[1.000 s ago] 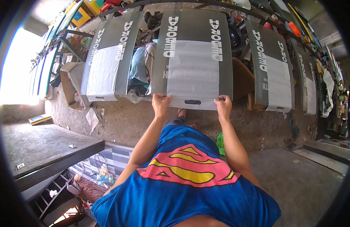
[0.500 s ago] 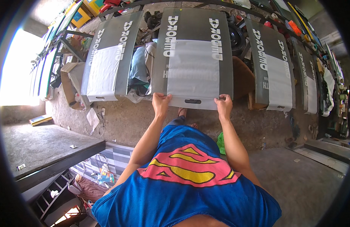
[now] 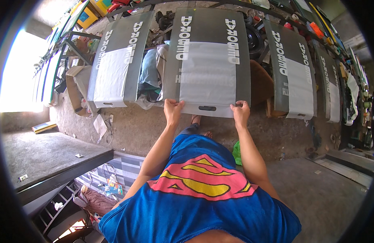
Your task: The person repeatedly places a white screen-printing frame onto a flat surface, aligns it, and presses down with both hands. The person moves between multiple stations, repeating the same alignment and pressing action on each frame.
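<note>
In front of me a white plastic bag [image 3: 208,87] with a cut-out handle slot lies over a dark grey board [image 3: 209,26] that bears white lettering. My left hand [image 3: 173,109] pinches the bag's near left corner, thumb against fingers. Its near right corner is gripped by my right hand [image 3: 241,111] in the same way. Between my hands, the bag's slotted edge reaches past the board's near end. The bag's middle looks flat on the board, and some lettering shows faintly through it.
Similar boards with white bags stand at left [image 3: 120,44] and right [image 3: 282,44]. Cloths [image 3: 150,69] fill the left gap, and a black wheel [image 3: 256,40] sits behind the right one. A raised concrete ledge [image 3: 49,158] is at lower left. Something green [image 3: 236,153] lies beside my right forearm.
Both hands keep hold of the bag's near corners, nearly in place. More faint lettering shows through the bag's middle now. The whole view has shifted very slightly.
</note>
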Demonstrator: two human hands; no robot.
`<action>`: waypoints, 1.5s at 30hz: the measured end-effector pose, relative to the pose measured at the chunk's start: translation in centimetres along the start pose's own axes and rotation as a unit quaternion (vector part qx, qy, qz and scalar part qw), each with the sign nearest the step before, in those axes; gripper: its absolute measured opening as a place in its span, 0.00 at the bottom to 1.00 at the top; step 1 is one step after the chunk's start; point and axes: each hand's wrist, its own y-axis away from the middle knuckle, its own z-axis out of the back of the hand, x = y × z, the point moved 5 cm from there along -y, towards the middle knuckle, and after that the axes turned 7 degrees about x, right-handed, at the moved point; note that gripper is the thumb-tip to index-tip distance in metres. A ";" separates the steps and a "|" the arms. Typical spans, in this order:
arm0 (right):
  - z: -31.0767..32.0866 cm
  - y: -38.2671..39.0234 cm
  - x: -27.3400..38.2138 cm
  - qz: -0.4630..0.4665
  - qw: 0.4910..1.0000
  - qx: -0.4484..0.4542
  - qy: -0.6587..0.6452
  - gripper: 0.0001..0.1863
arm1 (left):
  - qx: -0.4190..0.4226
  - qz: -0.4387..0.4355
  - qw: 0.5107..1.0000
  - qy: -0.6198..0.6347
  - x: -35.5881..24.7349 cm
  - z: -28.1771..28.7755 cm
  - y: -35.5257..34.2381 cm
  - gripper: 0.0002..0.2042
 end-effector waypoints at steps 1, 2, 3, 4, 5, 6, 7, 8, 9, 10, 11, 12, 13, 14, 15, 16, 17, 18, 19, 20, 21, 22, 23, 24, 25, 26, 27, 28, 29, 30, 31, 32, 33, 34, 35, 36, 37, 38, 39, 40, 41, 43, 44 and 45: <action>0.1 0.2 0.6 0.004 1.000 0.000 0.012 0.17 | 0.000 -0.005 1.000 0.003 0.1 0.0 0.0 0.20; 0.0 0.1 0.2 0.008 1.000 0.002 0.017 0.17 | -0.002 -0.002 1.000 0.003 0.2 0.0 0.0 0.20; 0.0 -0.1 -0.1 0.012 1.000 0.002 0.020 0.17 | -0.001 -0.001 1.000 0.003 0.1 0.0 0.0 0.20; 0.0 -0.2 -0.3 0.015 1.000 0.003 0.024 0.17 | -0.001 0.000 1.000 0.003 0.0 0.0 0.1 0.20; 0.0 -0.2 -0.6 0.027 0.999 0.002 0.037 0.16 | -0.011 -0.007 1.000 -0.017 -0.2 0.0 0.2 0.19; 0.0 0.0 -0.3 0.039 0.998 0.003 0.050 0.15 | -0.024 -0.014 0.999 -0.036 -0.6 0.1 0.5 0.18; 0.1 0.5 0.8 0.051 0.997 0.004 0.063 0.15 | -0.036 -0.021 0.998 -0.056 -1.3 0.1 0.8 0.17; 0.1 0.9 1.8 0.048 0.983 0.006 0.175 0.14 | -0.044 -0.018 0.993 -0.107 -2.0 0.2 1.2 0.16; 0.3 2.0 4.5 0.044 0.958 0.008 0.284 0.13 | -0.051 -0.015 0.986 -0.158 -3.5 0.2 1.8 0.15; 0.3 2.7 6.0 0.040 0.921 0.009 0.388 0.12 | -0.059 -0.013 0.976 -0.209 -4.4 0.4 2.2 0.14; 0.2 2.8 6.4 0.081 0.914 -0.003 0.397 0.11 | -0.049 -0.053 0.971 -0.229 -4.4 0.1 1.9 0.12; 0.1 3.1 6.6 0.121 0.906 -0.015 0.406 0.10 | -0.039 -0.091 0.964 -0.249 -4.4 -0.2 1.8 0.10; -0.1 3.2 6.8 0.162 0.895 -0.026 0.414 0.09 | -0.028 -0.129 0.954 -0.268 -4.3 -0.4 1.7 0.08; -0.5 3.2 6.9 0.213 0.895 -0.023 0.392 0.08 | -0.021 -0.169 0.946 -0.275 -4.3 -0.8 1.6 0.06; -1.0 3.0 6.8 0.262 0.891 -0.022 0.369 0.08 | -0.013 -0.211 0.936 -0.283 -4.8 -1.5 1.8 0.05; -1.4 3.0 6.8 0.311 0.885 -0.020 0.345 0.09 | -0.004 -0.251 0.924 -0.290 -5.3 -2.1 1.9 0.04; -2.1 2.8 6.5 0.340 0.875 0.001 0.345 0.10 | 0.014 -0.286 0.911 -0.297 -5.8 -2.7 2.0 0.03; -2.8 2.8 6.5 0.370 0.863 0.024 0.343 0.12 | 0.031 -0.319 0.897 -0.304 -6.4 -3.3 2.1 0.03; -3.5 2.8 6.5 0.399 0.850 0.046 0.341 0.13 | 0.048 -0.352 0.882 -0.310 -6.9 -3.8 2.2 0.04; -4.1 2.9 6.5 0.425 0.843 0.060 0.323 0.14 | 0.092 -0.344 0.878 -0.319 -6.5 -4.4 1.9 0.05; -4.6 3.0 6.8 0.436 0.838 0.070 0.320 0.14 | 0.112 -0.357 0.864 -0.338 -6.7 -5.0 2.0 0.07; -5.2 3.2 7.1 0.448 0.832 0.079 0.317 0.14 | 0.131 -0.369 0.848 -0.356 -7.0 -5.6 2.1 0.08; -5.8 3.3 7.5 0.459 0.826 0.089 0.314 0.13 | 0.151 -0.381 0.832 -0.374 -7.2 -6.1 2.1 0.10; -6.5 3.3 7.4 0.448 0.831 0.117 0.309 0.13 | 0.174 -0.372 0.818 -0.404 -7.3 -6.6 1.9 0.12; -7.0 3.2 7.4 0.448 0.825 0.125 0.321 0.14 | 0.179 -0.373 0.817 -0.401 -7.6 -6.9 1.6 0.12; -7.6 3.0 7.5 0.448 0.819 0.132 0.333 0.15 | 0.184 -0.375 0.816 -0.399 -7.9 -7.2 1.4 0.13; -8.1 2.8 7.7 0.449 0.812 0.140 0.346 0.16 | 0.187 -0.376 0.816 -0.396 -8.3 -7.4 1.2 0.14; -8.4 2.2 7.9 0.439 0.816 0.140 0.349 0.17 | 0.189 -0.384 0.813 -0.393 -8.7 -7.7 0.8 0.15; -8.7 1.5 8.2 0.430 0.819 0.140 0.352 0.19 | 0.192 -0.392 0.811 -0.390 -9.1 -8.0 0.2 0.16; -9.0 0.7 8.6 0.420 0.823 0.141 0.355 0.20 | 0.195 -0.399 0.808 -0.388 -9.5 -8.4 -0.5 0.17; -9.2 -0.2 9.1 0.413 0.827 0.141 0.356 0.21 | 0.197 -0.400 0.800 -0.401 -9.7 -8.8 -1.5 0.19; -9.3 -1.2 9.6 0.406 0.830 0.141 0.357 0.22 | 0.199 -0.400 0.793 -0.414 -9.9 -9.2 -2.5 0.21; -9.4 -2.4 10.1 0.398 0.833 0.141 0.358 0.23 | 0.202 -0.401 0.786 -0.426 -10.4 -9.7 -3.5 0.23; -9.7 -3.8 10.1 0.380 0.830 0.149 0.379 0.25 | 0.204 -0.394 0.785 -0.432 -10.7 -10.1 -4.6 0.24; -9.8 -5.0 10.5 0.377 0.831 0.145 0.382 0.26 | 0.207 -0.387 0.785 -0.438 -11.1 -10.5 -5.6 0.25; -9.9 -6.1 11.1 0.374 0.833 0.140 0.384 0.27 | 0.209 -0.379 0.784 -0.444 -11.7 -10.9 -6.6 0.26; -10.0 -7.2 11.8 0.370 0.834 0.136 0.386 0.29 | 0.211 -0.373 0.782 -0.451 -12.2 -11.3 -7.7 0.26; -10.1 -8.5 12.3 0.351 0.827 0.143 0.414 0.31 | 0.213 -0.368 0.780 -0.459 -12.8 -11.7 -8.8 0.27; -10.2 -9.7 12.7 0.347 0.829 0.142 0.416 0.31 | 0.216 -0.363 0.778 -0.465 -13.2 -12.1 -9.9 0.28; -10.4 -10.8 13.1 0.342 0.831 0.140 0.417 0.32 | 0.219 -0.349 0.777 -0.477 -13.1 -12.7 -11.5 0.30; -10.6 -12.0 13.6 0.337 0.833 0.138 0.418 0.32 | 0.216 -0.343 0.774 -0.486 -13.3 -13.0 -12.9 0.30; -10.9 -14.3 14.1 0.319 0.830 0.140 0.436 0.34 | 0.212 -0.333 0.768 -0.504 -14.2 -13.6 -15.3 0.32; -10.9 -15.2 14.5 0.312 0.829 0.139 0.442 0.34 | 0.224 -0.307 0.776 -0.504 -14.4 -13.9 -16.4 0.34; -10.9 -16.0 14.8 0.306 0.829 0.138 0.448 0.35 | 0.217 -0.306 0.776 -0.507 -14.6 -14.2 -17.3 0.35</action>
